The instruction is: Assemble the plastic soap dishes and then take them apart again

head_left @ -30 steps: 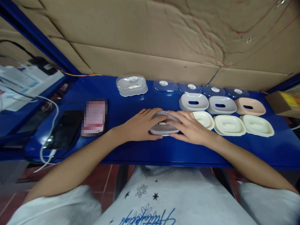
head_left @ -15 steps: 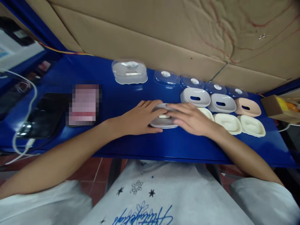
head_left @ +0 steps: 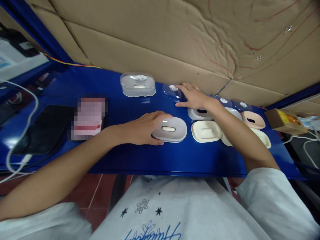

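My left hand (head_left: 147,128) grips the left end of an oval grey soap dish (head_left: 178,128), thumb on the near side and fingers on the far side. A cream piece shows through the slot in its top. My right hand (head_left: 193,96) is over the right end of a clear plastic lid (head_left: 171,91) with a round sticker, fingers apart and thumb near its front edge. Right of the grey dish lies a cream tray (head_left: 206,131). Behind it, partly under my right hand and forearm, is a grey slotted shell (head_left: 198,114).
A lidded dish (head_left: 138,87) stands at the back. Further right are a peach shell (head_left: 253,120), more cream trays and clear lids (head_left: 242,106), partly behind my forearm. A cardboard box (head_left: 283,121) is at the right. At left lie a blurred pink-screened device (head_left: 88,115) and a white cable (head_left: 30,125).
My right hand has left the grey dish and moved back to the clear lid. My left hand stays on the dish, its top now more exposed. The view has shifted slightly.
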A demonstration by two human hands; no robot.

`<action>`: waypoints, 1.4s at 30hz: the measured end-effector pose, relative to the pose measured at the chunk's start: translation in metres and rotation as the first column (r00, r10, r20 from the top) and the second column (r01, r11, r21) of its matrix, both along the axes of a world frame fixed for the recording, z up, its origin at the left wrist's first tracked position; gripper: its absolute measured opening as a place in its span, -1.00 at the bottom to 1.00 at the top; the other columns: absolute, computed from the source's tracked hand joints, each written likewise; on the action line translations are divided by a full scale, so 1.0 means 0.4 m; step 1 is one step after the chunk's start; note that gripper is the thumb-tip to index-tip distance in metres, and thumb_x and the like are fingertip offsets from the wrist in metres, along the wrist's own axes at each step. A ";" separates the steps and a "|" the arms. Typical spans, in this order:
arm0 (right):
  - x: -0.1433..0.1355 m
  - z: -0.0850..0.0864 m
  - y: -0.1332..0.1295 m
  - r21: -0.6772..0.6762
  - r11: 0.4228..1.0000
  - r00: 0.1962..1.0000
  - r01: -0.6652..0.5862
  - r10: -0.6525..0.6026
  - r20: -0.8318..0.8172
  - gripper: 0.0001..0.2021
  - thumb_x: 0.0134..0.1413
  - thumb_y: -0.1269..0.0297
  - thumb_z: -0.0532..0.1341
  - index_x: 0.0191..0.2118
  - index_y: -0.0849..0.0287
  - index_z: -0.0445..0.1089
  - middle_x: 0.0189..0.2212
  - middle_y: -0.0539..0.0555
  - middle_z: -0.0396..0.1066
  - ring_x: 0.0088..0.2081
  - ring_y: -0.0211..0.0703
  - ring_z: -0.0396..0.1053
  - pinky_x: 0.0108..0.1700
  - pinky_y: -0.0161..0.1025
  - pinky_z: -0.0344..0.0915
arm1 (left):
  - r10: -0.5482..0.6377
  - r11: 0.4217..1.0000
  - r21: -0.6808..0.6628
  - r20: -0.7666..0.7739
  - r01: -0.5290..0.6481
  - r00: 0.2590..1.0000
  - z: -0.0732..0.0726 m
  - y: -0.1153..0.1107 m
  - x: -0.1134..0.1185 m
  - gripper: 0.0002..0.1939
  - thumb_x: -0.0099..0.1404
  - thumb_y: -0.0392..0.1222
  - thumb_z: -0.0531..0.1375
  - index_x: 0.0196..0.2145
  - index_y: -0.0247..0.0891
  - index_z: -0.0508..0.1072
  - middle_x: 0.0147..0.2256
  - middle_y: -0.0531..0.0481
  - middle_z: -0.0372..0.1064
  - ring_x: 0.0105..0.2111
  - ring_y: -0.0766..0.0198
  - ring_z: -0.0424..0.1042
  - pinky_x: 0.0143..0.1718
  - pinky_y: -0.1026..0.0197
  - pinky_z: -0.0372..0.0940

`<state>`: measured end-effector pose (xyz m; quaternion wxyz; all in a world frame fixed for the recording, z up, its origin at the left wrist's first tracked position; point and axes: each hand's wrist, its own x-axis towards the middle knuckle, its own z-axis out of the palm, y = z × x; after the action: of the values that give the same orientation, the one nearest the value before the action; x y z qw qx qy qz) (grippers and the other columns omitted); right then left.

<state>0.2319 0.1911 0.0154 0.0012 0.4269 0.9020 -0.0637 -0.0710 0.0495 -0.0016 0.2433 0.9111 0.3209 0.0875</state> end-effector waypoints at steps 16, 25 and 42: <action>-0.032 0.029 -0.056 0.033 0.999 0.969 0.042 -0.033 -0.246 -0.26 0.22 -0.09 0.41 0.39 0.14 0.29 0.34 0.38 0.37 0.32 0.33 0.42 0.35 0.28 0.33 | 0.303 0.950 0.112 -0.089 -0.292 0.949 0.016 0.023 0.007 0.03 0.34 0.10 0.44 0.54 -0.16 0.00 0.46 -0.38 0.20 0.43 -0.36 0.26 0.38 -0.36 0.16; -0.002 0.020 -0.242 0.153 0.982 0.940 -0.109 0.152 -0.304 -0.41 0.32 -0.08 0.37 0.33 0.04 0.37 0.37 0.31 0.41 0.33 0.29 0.44 0.32 0.28 0.38 | 0.408 0.913 -0.103 0.246 -0.394 0.879 -0.039 0.057 -0.005 0.52 0.02 0.00 0.63 0.63 -0.10 -0.26 0.55 -0.45 -0.01 0.51 -0.46 0.10 0.43 -0.45 0.15; -0.048 -0.040 -0.274 0.140 0.977 0.943 -0.158 0.192 -0.273 -0.35 0.51 -0.09 0.19 0.51 0.14 0.22 0.55 0.41 0.14 0.52 0.34 0.19 0.44 0.33 0.32 | 0.341 0.940 -0.077 0.226 -0.332 0.913 -0.056 0.093 -0.024 0.36 0.16 0.26 0.56 0.63 -0.04 -0.13 0.57 -0.32 0.02 0.51 -0.36 0.15 0.48 -0.38 0.11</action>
<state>0.2127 0.0815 -0.0005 -0.1480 0.3306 0.9293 -0.0717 -0.0807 0.0865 -0.0238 0.2776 0.8208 0.4432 0.2297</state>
